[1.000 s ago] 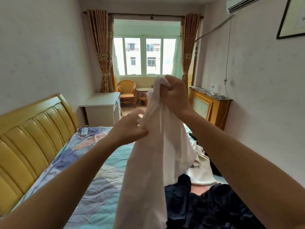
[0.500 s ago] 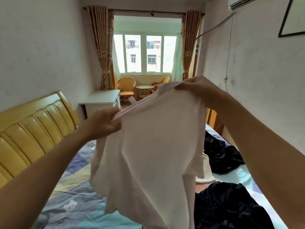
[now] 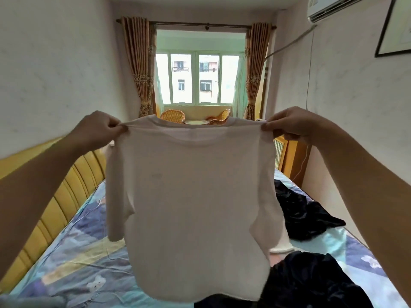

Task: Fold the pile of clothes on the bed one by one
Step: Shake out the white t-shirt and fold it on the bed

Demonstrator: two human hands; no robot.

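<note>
Now the shirt (image 3: 191,207) hangs mid-frame above the bed (image 3: 73,258), its long axis straight down, spread flat and facing the camera. Both hands sit level at its top corners: the left hand (image 3: 97,127) pinches one shoulder, the right hand (image 3: 291,124) the other, equally near. Laying it flat likely means lowering it forward onto the bed. Dark clothes (image 3: 311,283) wait at lower right.

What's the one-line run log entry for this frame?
stage: shirt spread for folding | left hand: pinches shoulder | right hand: pinches other shoulder | white T-shirt: hangs above bed | dark clothes: unfolded
</note>
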